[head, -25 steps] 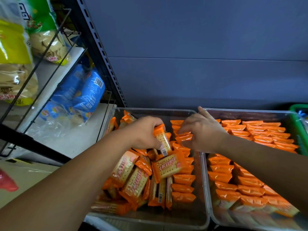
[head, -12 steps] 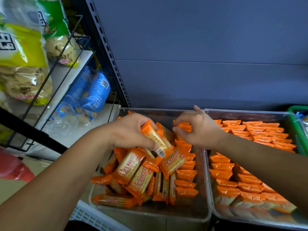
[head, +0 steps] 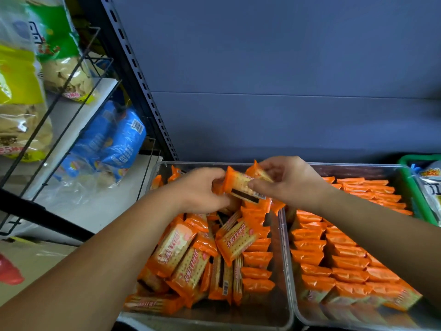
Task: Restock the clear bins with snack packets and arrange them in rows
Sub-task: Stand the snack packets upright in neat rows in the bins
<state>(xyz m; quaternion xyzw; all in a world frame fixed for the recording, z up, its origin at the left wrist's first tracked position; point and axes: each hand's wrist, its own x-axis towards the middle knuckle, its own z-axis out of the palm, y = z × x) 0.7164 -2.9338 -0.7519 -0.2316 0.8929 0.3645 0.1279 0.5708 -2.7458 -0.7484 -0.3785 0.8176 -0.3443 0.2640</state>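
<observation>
1. The left hand's [head: 202,189] fingers are curled round the left end of an orange cracker packet [head: 239,187]. It is held above the back of the left clear bin [head: 214,324], with its barcode side facing the camera.
2. The right hand [head: 290,183] meets it from the other side. Its thumb tip presses on the same packet's right end and its fingers curl over the top.
3. A second packet [head: 257,171] sits just behind the first, under those curled fingers. Whether the right hand grips it too cannot be told.
4. Below the hands, a loose pile of packets [head: 183,252] fills the left and middle of this bin, lying flat and tilted at mixed angles.
5. A tidy row of packets on edge [head: 256,258] runs along the bin's right wall.
6. Bare floor shows along the bin's front edge and near its back wall.
7. The right clear bin [head: 358,167] touches the left one, and rows of packets [head: 346,259] fill nearly all of it.
8. A green basket [head: 416,187] stands just beside the right bin.
9. A dark slotted upright [head: 133,68] and a wire rack [head: 71,91] holding blue bags [head: 117,139] and crisp bags [head: 21,96] close off the left side.
10. A grey back panel [head: 262,91] rises behind both bins.
</observation>
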